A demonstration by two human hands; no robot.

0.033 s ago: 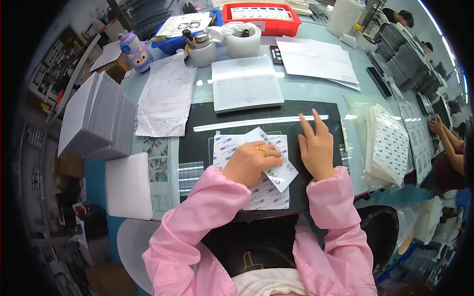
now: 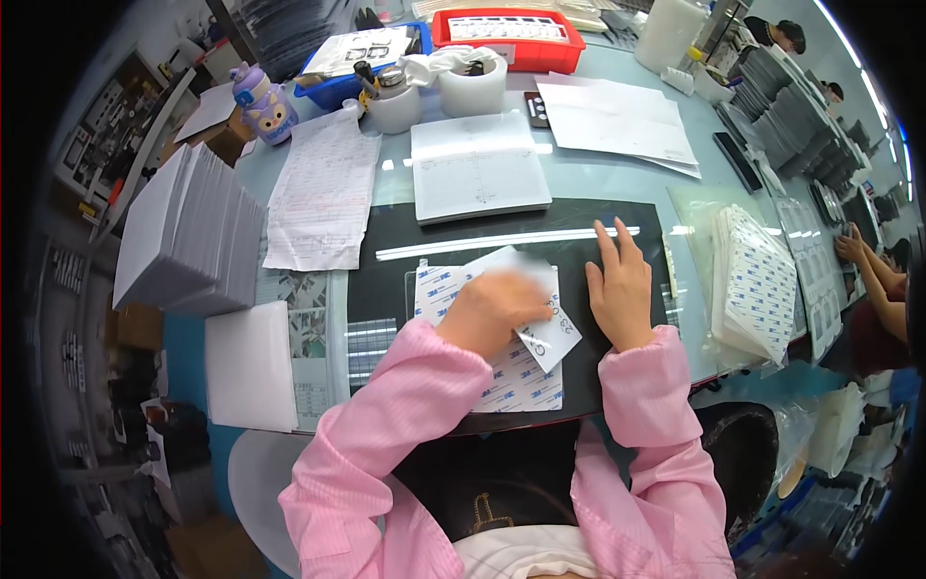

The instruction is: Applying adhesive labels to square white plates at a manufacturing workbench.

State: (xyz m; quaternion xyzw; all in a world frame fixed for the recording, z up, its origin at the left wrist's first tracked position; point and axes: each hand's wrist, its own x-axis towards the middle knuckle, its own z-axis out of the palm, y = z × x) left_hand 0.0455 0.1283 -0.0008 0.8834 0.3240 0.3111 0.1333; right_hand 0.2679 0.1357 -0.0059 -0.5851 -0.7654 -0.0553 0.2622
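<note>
- Because the white card [image 2: 555,340] looks light and bendable, its near corner suits pinching.
- Left grip [image 2: 497,311]: blurred, cannot tell; right grip [image 2: 619,294]: fingers spread apart.

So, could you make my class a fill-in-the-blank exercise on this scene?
The left hand, over the small white printed card, emerges from a long sleeve coloured ____.
The right hand, resting on the flat black mat, holds ____.
The red plastic tray stands to the ____ of the blue plastic tray.
Missing words: pink; nothing; right.
</note>
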